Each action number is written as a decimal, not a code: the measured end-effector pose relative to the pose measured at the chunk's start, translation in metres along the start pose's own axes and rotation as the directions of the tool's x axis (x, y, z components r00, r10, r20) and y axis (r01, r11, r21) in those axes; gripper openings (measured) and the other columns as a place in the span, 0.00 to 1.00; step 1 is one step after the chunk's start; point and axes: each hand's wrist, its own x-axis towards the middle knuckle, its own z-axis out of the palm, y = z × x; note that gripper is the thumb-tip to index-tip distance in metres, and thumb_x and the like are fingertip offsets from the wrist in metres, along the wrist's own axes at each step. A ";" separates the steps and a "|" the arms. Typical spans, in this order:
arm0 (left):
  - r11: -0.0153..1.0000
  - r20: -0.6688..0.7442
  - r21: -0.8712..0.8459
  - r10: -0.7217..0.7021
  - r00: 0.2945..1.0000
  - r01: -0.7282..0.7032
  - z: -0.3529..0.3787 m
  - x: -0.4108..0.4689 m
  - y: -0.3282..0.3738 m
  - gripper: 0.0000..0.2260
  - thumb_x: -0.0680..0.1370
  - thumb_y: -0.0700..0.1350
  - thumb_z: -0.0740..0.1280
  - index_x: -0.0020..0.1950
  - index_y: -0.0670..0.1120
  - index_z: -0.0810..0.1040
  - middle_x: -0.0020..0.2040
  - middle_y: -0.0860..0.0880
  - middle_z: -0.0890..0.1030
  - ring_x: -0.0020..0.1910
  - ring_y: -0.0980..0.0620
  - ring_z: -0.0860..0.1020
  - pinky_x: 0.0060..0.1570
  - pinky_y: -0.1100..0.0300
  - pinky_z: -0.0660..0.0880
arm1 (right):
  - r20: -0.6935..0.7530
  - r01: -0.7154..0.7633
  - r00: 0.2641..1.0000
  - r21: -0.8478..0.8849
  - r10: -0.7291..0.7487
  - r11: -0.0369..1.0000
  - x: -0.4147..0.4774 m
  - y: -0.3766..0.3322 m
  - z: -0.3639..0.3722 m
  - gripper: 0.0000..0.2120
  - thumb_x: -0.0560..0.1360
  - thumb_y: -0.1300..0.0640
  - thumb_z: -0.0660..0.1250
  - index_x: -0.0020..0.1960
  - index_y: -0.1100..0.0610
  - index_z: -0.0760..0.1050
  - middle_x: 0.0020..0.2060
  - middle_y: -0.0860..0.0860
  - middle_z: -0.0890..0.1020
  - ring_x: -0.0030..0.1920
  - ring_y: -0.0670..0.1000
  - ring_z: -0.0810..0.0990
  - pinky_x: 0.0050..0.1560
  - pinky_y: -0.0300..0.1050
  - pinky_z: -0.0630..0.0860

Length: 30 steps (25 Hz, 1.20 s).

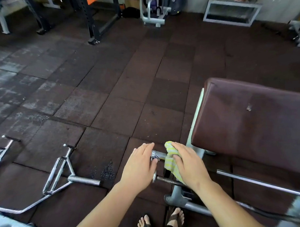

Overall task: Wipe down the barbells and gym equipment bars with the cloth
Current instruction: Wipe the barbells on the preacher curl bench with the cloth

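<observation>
This is a gym, likely a small weight room. Dark rubber floor tiles (111, 91) cover the ground. A padded brown bench pad (248, 120) sits on a grey metal frame, a chrome triceps bar (63, 174) lies on the floor, and a black perforated rack upright (89, 18) and a grey exercise machine (152, 11) stand at the back.

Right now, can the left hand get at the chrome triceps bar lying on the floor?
Probably yes, with a bend down. The left hand rests at the bar end, holding nothing visible, and bare floor lies between it and the triceps bar.
</observation>
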 end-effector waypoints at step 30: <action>0.912 0.366 0.072 -0.400 0.840 0.403 0.082 0.057 -0.036 0.25 0.83 0.61 0.51 0.68 0.46 0.72 0.63 0.45 0.76 0.64 0.42 0.73 0.62 0.49 0.70 | -0.007 -0.237 0.971 0.153 0.241 0.959 0.019 0.043 0.067 0.22 0.81 0.59 0.61 0.71 0.42 0.71 0.61 0.26 0.70 0.60 0.37 0.69 0.59 0.22 0.59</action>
